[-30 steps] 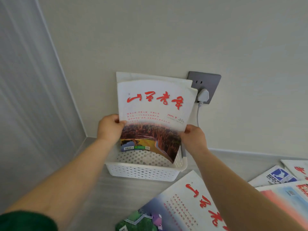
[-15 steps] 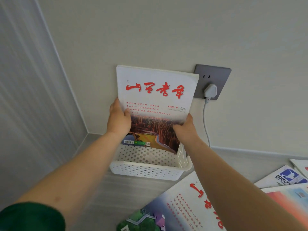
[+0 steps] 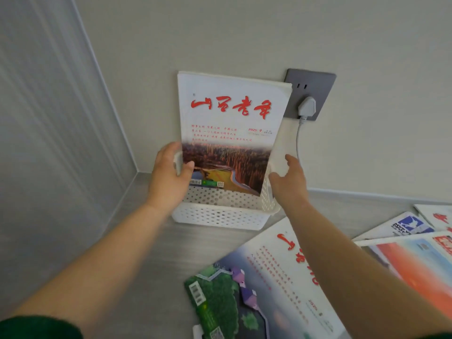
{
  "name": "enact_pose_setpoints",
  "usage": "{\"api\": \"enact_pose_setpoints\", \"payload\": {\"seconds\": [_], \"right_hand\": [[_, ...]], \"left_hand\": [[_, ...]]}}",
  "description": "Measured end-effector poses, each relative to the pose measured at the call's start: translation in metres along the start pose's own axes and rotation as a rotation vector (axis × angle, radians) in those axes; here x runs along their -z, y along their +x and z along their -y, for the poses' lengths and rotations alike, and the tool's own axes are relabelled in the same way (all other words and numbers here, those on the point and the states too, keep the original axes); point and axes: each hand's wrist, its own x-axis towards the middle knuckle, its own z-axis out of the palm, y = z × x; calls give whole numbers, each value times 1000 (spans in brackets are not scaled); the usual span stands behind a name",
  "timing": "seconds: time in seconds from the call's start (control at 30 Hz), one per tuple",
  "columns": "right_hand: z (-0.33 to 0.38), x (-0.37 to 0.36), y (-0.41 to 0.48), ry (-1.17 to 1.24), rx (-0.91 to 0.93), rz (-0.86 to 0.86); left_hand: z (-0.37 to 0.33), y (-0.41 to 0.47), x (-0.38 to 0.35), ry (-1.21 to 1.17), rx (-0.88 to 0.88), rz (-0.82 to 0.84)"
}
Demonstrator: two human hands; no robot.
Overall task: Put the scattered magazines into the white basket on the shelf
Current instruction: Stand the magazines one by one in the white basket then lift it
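Observation:
A white perforated basket (image 3: 220, 219) stands on the grey shelf against the wall. A magazine with red characters and a forest photo (image 3: 232, 133) stands upright in it, leaning on the wall, with another white magazine just behind it. My left hand (image 3: 168, 178) grips the magazine's lower left edge, thumb on the cover. My right hand (image 3: 289, 181) is by the basket's right wall with its fingers spread, holding nothing. Several more magazines lie flat on the shelf: a large one (image 3: 269, 277) under my right forearm, and blue-white (image 3: 404, 226) and orange (image 3: 415, 261) ones at the right.
A grey wall socket (image 3: 318, 86) with a white plug (image 3: 307, 107) and hanging cable (image 3: 297, 143) sits just right of the standing magazine. A panelled side wall (image 3: 61, 143) closes the shelf on the left. Bare shelf surface (image 3: 151, 253) lies in front of the basket.
The magazine went from bowed and tilted to flat and upright against the wall in the basket. My right hand let go of its right edge and opened; my left hand kept its grip.

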Motion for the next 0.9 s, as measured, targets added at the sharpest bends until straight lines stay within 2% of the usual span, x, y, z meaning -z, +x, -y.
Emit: {"api": "enact_pose_setpoints", "payload": {"seconds": [0.1,0.17,0.27,0.37,0.5,0.57,0.7,0.77,0.9], "right_hand": [[-20,18,-49,-91,137,-52],[-44,30,-86,-127,139,-52],[-90,41,-138,-301,17,24],[-136,44,-185,-568,-125,140],[-163,44,-223,-686,-195,212],[-165,48,-228,-682,-183,221],[-165,56,-226,-610,-167,212],[-164,57,-226,-593,-158,198],[-162,62,-225,-442,-174,157]], "left_hand": [[7,-53,11,1,-32,159],[16,-91,9,28,2,301],[27,-136,-4,153,85,541],[30,-155,-20,235,119,679],[27,-159,-38,513,69,712],[24,-157,-43,574,103,718],[17,-154,-50,361,318,750],[11,-155,-52,352,296,780],[-2,-154,-46,365,148,707]]}}
